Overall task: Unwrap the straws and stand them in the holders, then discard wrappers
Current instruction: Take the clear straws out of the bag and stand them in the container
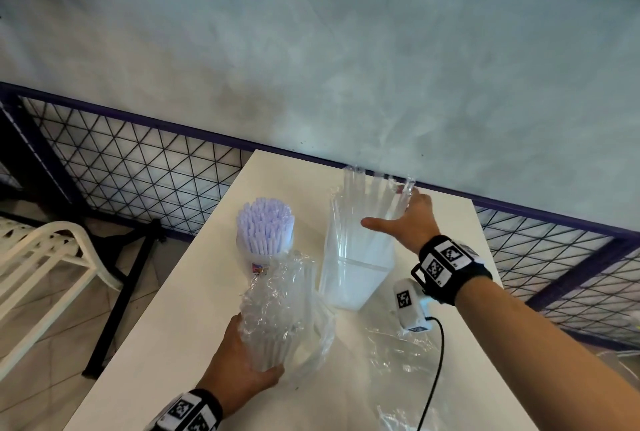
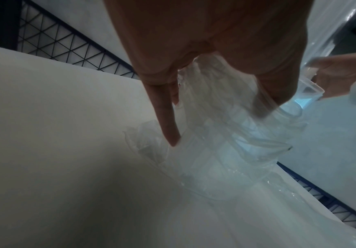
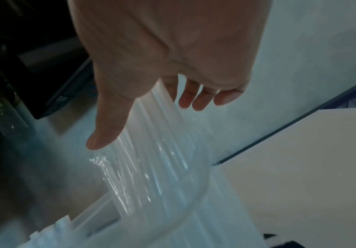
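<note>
At the near edge of the white rectangular surface [image 1: 180,326], a loose sheet of crinkled clear plastic wrapper [image 1: 398,358] lies flat to the right, beside a black cable [image 1: 434,358]. Just left of it, the person's left hand [image 1: 239,371] holds a bundle of clear straws still sheathed in crumpled transparent film [image 1: 277,313], its grip curled around the bundle's lower end; the left wrist view shows the thumb and fingers [image 2: 166,117] wrapped round the film. The bundle tilts up and away from the hand. Farther back, at the middle, stands a tall square translucent plastic holder [image 1: 356,278] with a fan of long clear unwrapped straws [image 1: 370,202] rising out of it. The right hand [image 1: 408,219] reaches over these straws from the right, its grip spread apart, thumb stretched left and straight fingers resting against the straws' upper ends; the right wrist view shows the fingers [image 3: 196,99] straight behind the straws. To the left of that holder sits a round clear holder packed with pale lilac straws [image 1: 265,226] standing upright. Beyond the far edge runs a purple-framed wire mesh fence [image 1: 138,160], and past it a grey concrete floor [image 1: 346,67].
</note>
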Motion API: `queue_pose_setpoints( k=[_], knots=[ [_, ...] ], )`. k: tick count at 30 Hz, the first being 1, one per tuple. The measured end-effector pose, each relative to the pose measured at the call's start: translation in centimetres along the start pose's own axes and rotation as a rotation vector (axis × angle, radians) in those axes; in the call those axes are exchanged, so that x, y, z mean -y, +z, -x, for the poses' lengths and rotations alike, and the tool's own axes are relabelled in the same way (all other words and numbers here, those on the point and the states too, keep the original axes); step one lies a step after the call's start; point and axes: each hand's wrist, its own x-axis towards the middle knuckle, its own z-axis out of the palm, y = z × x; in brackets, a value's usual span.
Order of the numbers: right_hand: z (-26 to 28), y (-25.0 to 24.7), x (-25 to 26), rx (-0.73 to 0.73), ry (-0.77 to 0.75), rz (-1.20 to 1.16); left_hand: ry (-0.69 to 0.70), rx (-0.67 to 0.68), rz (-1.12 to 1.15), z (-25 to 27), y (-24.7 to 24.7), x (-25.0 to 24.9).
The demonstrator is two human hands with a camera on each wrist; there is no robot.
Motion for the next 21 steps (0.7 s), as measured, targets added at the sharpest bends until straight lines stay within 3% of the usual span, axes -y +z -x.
queue_pose_setpoints(
  k=[5, 9, 13, 15, 18, 21],
  knots=[
    [-0.7, -0.9, 1.0, -0.179, -0.258, -0.106, -0.001, 0.004, 0.009, 0.0, 0.0, -0.1],
    [-1.1, 0.2, 0.6, 0.001, -0.406, 0.234, -0.004, 0.002, 0.011, 0.0, 0.0, -0.3],
    [-0.6, 1.9, -0.3, 0.217, -0.322, 0.524, -0.007, -0.008, 0.025, 0.1, 0.0, -0.5],
    [-0.5, 2.1, 0.4, 0.168, -0.313, 0.469, -0.004, -0.003, 0.03, 0.1, 0.0, -0.5],
    [-0.7, 1.7, 2.3, 0.037, -0.428, 0.358, -0.018, -0.012, 0.052, 0.2, 0.0, -0.5],
    [-1.3, 1.9, 4.0, 0.081, -0.583, 0.441, -0.004, -0.007, 0.05, 0.3, 0.0, -0.8]
  ],
)
